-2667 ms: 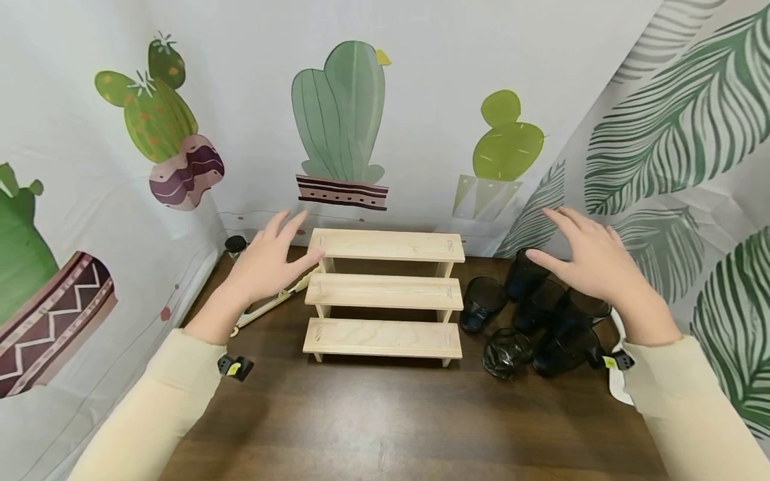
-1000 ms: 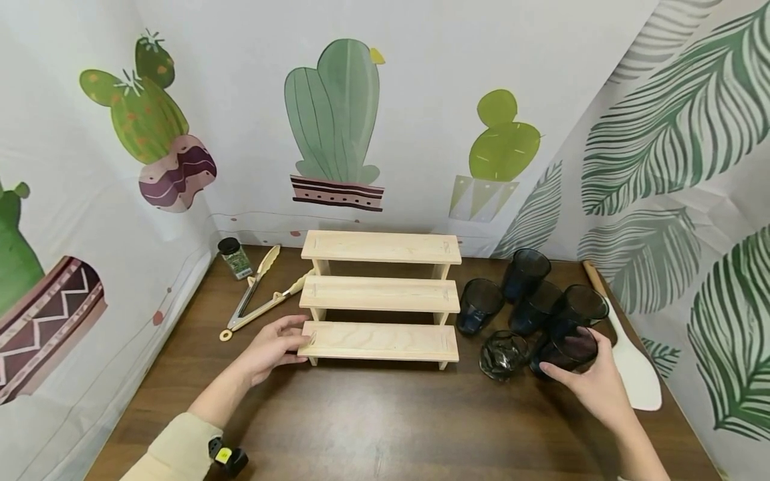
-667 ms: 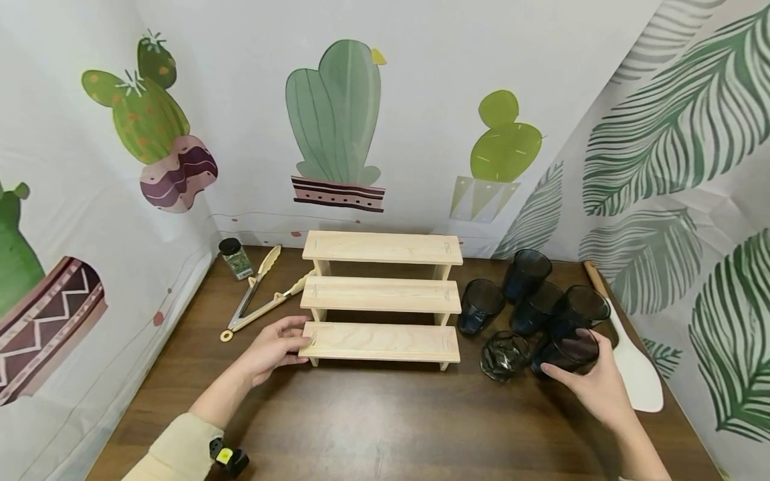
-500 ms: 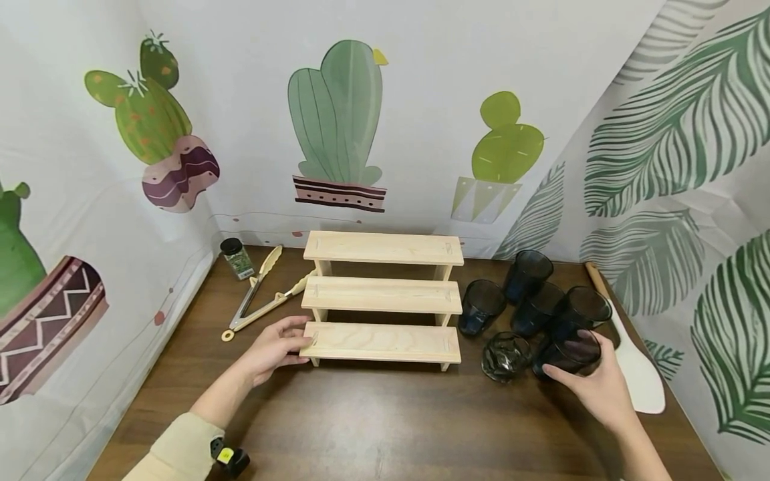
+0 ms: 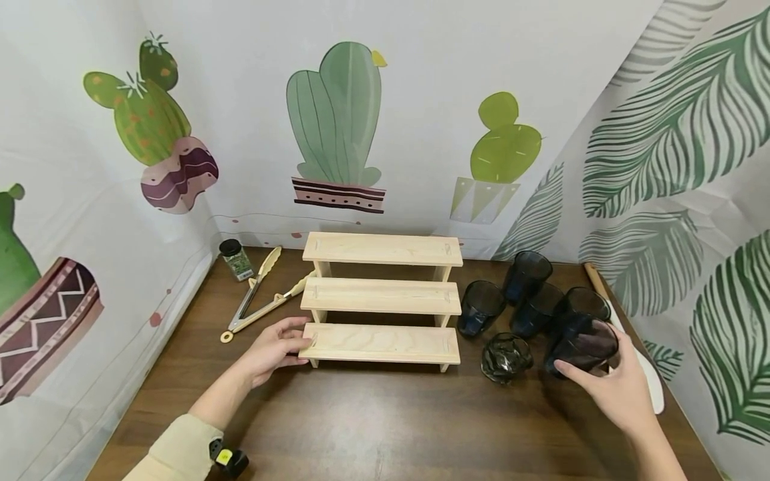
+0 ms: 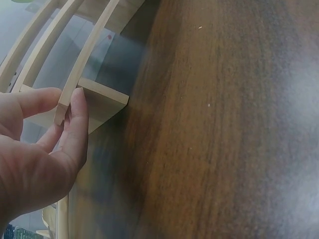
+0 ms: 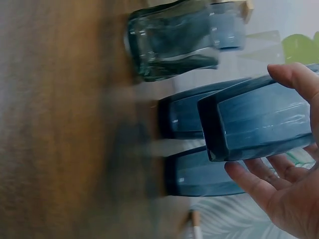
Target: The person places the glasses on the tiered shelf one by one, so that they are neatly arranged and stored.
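Observation:
A three-tier wooden shelf (image 5: 380, 341) stands at the middle of the table. My left hand (image 5: 278, 352) pinches the left end of its lowest board; in the left wrist view the thumb and fingers (image 6: 79, 124) lie on either side of that board. On the right, my right hand (image 5: 619, 391) grips a dark blue drinking glass (image 5: 582, 347). The right wrist view shows this glass (image 7: 259, 119) lifted off the table and tilted, thumb on one side and fingers on the other. Behind it stand several more dark glasses (image 5: 481, 308). A shorter clear-grey glass (image 5: 506, 359) stands to its left.
Tongs (image 5: 261, 312) lie spread left of the shelf, beside a black-lidded spice jar (image 5: 236, 259). A white spatula (image 5: 652, 384) with a wooden handle lies at the right edge, partly behind my right hand. A printed cloth wall (image 5: 421, 133) closes off the back.
Both hands have come down from above the table, the left to the shelf, the right to the front glass. In the last half second the right hand has raised that glass and moved it slightly right.

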`<state>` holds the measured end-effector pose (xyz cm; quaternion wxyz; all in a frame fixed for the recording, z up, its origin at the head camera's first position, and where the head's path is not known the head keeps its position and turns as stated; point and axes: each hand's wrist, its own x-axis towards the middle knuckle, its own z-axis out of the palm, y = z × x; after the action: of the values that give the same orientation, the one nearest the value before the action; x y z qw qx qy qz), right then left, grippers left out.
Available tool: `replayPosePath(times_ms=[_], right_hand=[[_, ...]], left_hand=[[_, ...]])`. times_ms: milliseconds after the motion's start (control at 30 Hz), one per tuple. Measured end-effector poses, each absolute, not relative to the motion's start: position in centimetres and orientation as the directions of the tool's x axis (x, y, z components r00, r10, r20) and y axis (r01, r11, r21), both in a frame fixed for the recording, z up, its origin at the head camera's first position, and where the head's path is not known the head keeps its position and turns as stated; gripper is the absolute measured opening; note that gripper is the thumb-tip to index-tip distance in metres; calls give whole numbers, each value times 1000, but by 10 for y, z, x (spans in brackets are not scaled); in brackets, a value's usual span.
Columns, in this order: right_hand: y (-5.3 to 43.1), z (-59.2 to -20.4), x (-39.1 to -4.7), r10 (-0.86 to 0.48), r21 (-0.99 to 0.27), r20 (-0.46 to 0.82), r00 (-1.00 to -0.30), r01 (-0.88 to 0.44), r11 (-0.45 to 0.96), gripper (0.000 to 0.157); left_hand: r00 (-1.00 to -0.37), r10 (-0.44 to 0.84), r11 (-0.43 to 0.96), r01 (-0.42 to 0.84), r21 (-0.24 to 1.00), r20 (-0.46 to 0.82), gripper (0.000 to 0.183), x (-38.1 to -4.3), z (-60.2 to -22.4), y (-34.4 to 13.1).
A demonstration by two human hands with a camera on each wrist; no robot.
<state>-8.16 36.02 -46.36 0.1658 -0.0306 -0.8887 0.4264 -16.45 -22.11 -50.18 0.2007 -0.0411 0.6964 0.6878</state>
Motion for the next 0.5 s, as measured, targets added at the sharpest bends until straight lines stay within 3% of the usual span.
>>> replayPosePath(times_ms=[500], right_hand=[[345, -398, -87, 211, -768, 317, -925, -120, 629, 93]], left_hand=[[-918, 231, 45, -321, 946, -323, 66, -164, -503, -222]])
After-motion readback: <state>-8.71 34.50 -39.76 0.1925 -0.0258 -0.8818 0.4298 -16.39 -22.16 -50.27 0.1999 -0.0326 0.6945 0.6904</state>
